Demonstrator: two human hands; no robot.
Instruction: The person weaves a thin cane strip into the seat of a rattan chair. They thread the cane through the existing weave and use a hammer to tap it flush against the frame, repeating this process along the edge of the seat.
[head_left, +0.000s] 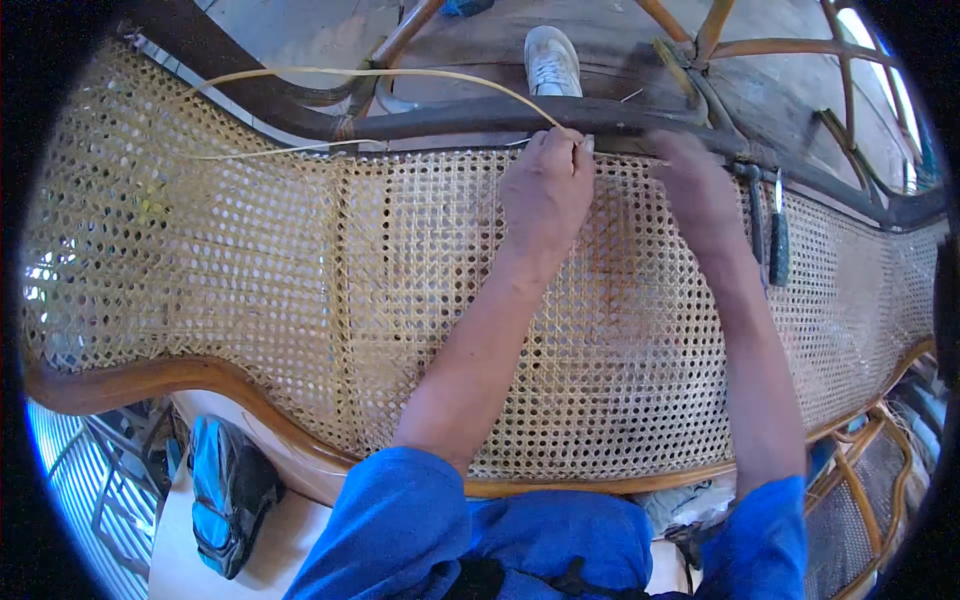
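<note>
My left hand is closed in a pinch on a thin pale cane strand at the far edge of a woven cane panel. From there the strand arcs away to the left and loops back toward the panel's edge. To the right, my right hand hovers by the same edge, its fingers smeared by motion. A dark wooden rail runs along that edge. Just right of my right hand, a hammer and a slim-bladed tool with a dark green handle lie on the panel.
A curved brown wooden rail borders the panel's near side. A blue and black backpack lies at the lower left. Beyond the dark rail are a white shoe and wooden furniture frames. Another cane-and-wood piece stands at lower right.
</note>
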